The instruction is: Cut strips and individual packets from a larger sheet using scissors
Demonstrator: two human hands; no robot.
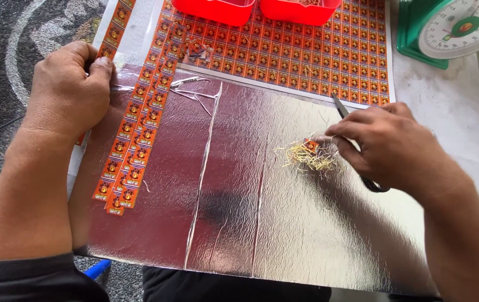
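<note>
My left hand is closed at the left edge of a shiny silver foil sheet, pinching the foil beside several orange label strips that lie on it. My right hand rests on the foil's right half, holding dark scissors whose blade points away and whose handle loop shows below the palm. Its fingertips pinch a small orange label over a little pile of pale straw-like shreds.
A large uncut sheet of orange labels lies beyond the foil. Two red plastic tubs stand at the far edge. A green dial scale sits at the far right. A dark patterned rug lies left.
</note>
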